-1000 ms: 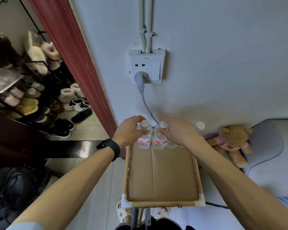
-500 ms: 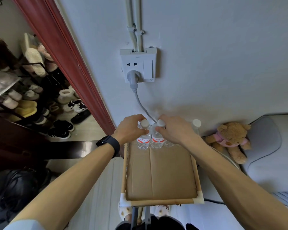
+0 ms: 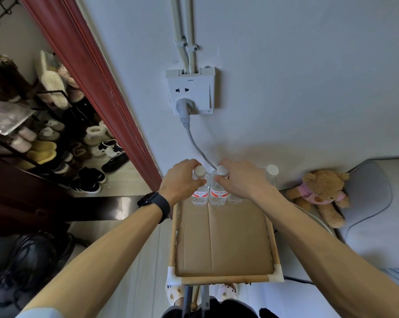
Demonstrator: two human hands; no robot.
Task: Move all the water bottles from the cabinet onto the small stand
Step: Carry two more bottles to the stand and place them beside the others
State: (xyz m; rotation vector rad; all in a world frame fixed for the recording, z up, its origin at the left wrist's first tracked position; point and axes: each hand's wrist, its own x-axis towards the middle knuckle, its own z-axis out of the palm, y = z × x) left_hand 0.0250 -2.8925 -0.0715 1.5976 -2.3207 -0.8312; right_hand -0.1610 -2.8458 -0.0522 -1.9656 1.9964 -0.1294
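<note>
A small stand with a wooden frame and cardboard top stands against the white wall. Clear water bottles with white caps and red labels stand in a row at its far edge. My left hand grips the neck of the left bottle. My right hand grips the neck of the bottle beside it. Another bottle is mostly hidden under my right hand, and a further bottle stands at the right corner. The cabinet is not in view.
A wall socket with a grey plug and cable hangs above the bottles. A teddy bear lies on a grey cushion at right. A red door frame and a shoe rack are at left.
Both hands stay on the two bottle necks at the stand's far edge. The view has shifted slightly; the bottles have not visibly moved.
</note>
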